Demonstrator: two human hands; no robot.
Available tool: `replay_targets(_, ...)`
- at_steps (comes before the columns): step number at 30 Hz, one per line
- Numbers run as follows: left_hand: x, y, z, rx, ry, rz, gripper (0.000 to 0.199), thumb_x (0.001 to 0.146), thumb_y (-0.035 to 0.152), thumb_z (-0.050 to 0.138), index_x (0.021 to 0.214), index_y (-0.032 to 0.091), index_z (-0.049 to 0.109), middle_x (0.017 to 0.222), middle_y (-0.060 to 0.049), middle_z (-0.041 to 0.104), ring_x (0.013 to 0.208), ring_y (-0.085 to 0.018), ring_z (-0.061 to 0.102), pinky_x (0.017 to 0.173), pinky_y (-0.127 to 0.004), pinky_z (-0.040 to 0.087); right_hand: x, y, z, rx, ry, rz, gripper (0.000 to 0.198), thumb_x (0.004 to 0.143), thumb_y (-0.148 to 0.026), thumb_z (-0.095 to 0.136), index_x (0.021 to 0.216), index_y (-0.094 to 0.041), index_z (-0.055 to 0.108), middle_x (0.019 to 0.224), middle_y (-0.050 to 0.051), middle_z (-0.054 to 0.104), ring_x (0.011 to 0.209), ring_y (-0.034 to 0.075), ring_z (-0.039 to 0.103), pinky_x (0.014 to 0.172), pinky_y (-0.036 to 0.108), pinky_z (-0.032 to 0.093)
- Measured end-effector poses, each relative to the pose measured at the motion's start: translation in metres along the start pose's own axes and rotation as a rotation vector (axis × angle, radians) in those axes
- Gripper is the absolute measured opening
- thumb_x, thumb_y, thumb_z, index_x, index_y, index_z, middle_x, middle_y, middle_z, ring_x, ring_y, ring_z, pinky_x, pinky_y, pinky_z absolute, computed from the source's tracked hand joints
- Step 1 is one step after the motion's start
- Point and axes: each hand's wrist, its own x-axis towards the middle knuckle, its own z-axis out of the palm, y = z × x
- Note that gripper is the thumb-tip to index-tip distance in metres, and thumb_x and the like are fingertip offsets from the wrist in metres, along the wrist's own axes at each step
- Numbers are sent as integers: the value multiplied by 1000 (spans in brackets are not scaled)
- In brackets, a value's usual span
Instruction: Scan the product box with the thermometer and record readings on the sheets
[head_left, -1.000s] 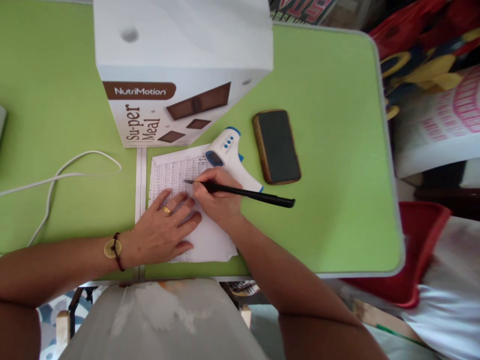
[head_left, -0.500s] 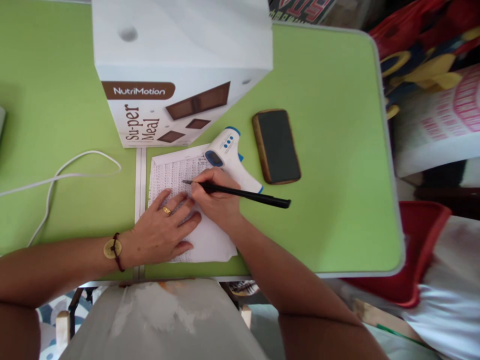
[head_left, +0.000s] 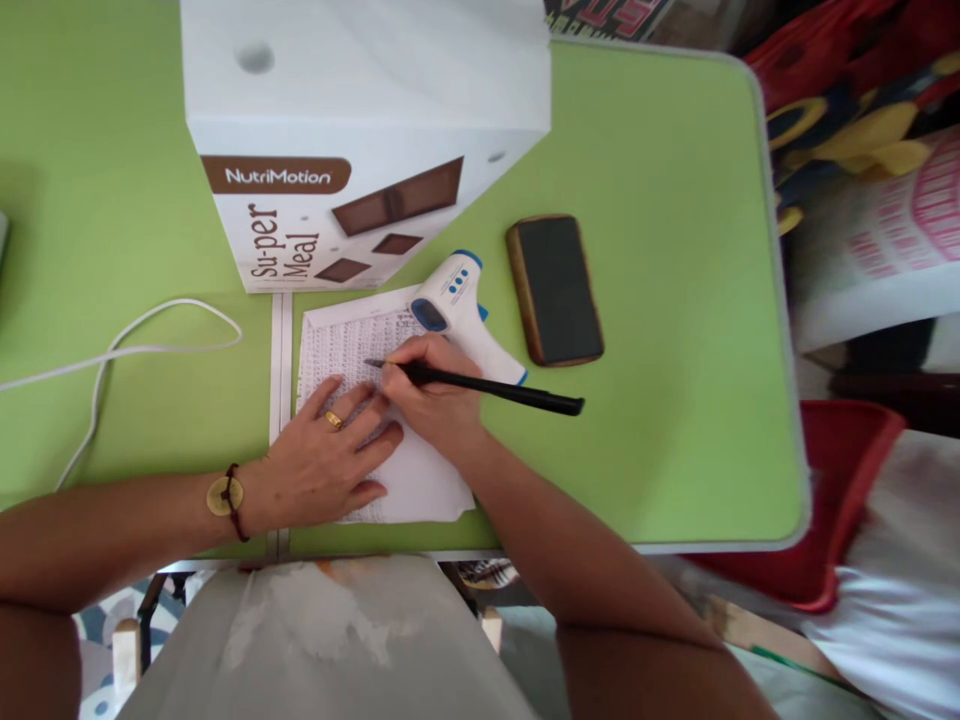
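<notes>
A sheet of paper (head_left: 435, 480) covered in rows of small handwriting lies near the front edge of the green table (head_left: 675, 300). My left hand (head_left: 330, 455) rests flat on its left side, fingers spread, with a gold ring on one finger. Between the fingertips of my right hand (head_left: 435, 390) is a black pen (head_left: 525, 395), its tip on or just over the written rows. A white and blue infrared thermometer (head_left: 472, 325) lies partly on the paper's upper right, just beyond my right hand. To its right is a dark phone (head_left: 556, 290) in a brown case.
A tall white NutriMotion box (head_left: 367, 130) stands behind the paper. At left, a white cable (head_left: 150, 350) loops over the table. A pale strip (head_left: 280, 340) crosses the tabletop. Beyond the right edge are a red bin (head_left: 847, 500) and a printed white sack (head_left: 877, 250).
The view has shifted very slightly. Both hands, the pen and the paper hold nearly the same positions as before.
</notes>
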Motion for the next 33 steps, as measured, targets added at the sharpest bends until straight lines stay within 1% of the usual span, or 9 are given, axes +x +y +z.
replay_targets(6,-1,1,1,-9,7,0,59,85,46,72,130,12,55,140,-19,49,130,-39,43,111,-59,34,1,-1,0,13,42,10,9,75,-16,55,69,-22,54,59,-5,57,53,12,53,50,25,45)
replay_targets(12,-1,0,1,-8,-8,2,60,86,46,71,132,12,53,141,-19,47,131,-38,42,112,-59,32,0,-1,0,17,12,17,10,76,-15,55,70,-22,53,59,-5,55,53,11,52,52,25,45)
replay_targets(17,-1,0,1,-17,9,1,60,84,45,73,131,12,54,140,-19,48,130,-38,42,112,-59,33,0,0,-1,6,-1,-20,10,76,-15,55,69,-22,54,59,-5,55,53,11,51,52,26,44)
replay_targets(23,-1,1,1,-8,12,5,61,84,46,73,131,11,54,140,-19,49,130,-39,43,111,-60,34,0,-1,-2,32,18,17,9,76,-17,55,69,-22,53,60,-5,56,54,11,52,51,25,45)
replay_targets(26,0,0,0,-10,6,7,62,84,46,73,131,11,54,139,-19,49,129,-39,43,111,-60,34,-1,-1,-1,49,16,-6,9,77,-19,56,69,-22,55,59,-5,56,53,11,52,51,25,45)
replay_targets(33,1,0,-2,-13,-29,-2,62,86,46,71,134,12,52,139,-18,49,131,-38,41,112,-59,33,-1,0,0,34,-35,-68,11,78,-14,57,71,-22,56,59,-6,57,52,9,53,50,21,46)
